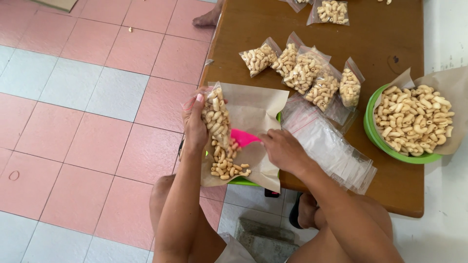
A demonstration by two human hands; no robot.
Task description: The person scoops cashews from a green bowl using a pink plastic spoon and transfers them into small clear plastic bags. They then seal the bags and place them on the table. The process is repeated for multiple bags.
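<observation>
Knees and forearms low in frame; left hand [195, 127] pinches a half-full clear bag [218, 122] of pale snacks, right hand [282, 151] closed round a pink scoop [243, 138] over paper-lined tray [258, 109]. Five filled bags [304, 73] done centre-top; empty bag stack [331, 148] & full green bowl [414, 122] at right left to pack, nothing blocking

Pink scoop [243, 137]: bright magenta, held in the right hand [282, 151]. Small bag [216, 119] in the left hand [194, 127]: clear plastic, thin red line at the mouth, pale cream curled snacks inside. Paper liner [258, 109] beneath both hands: tan brown. Empty zip bags [331, 148] just right of the right hand: clear, red stripe. Filled bags [304, 70] beyond the hands: clear, cream contents. Bowl [373, 134] far right of the hands: lime green, brown paper lining. Table [380, 34]: mid-brown wood. Floor tiles [87, 97] left of the left hand: pink and pale grey checks.
</observation>
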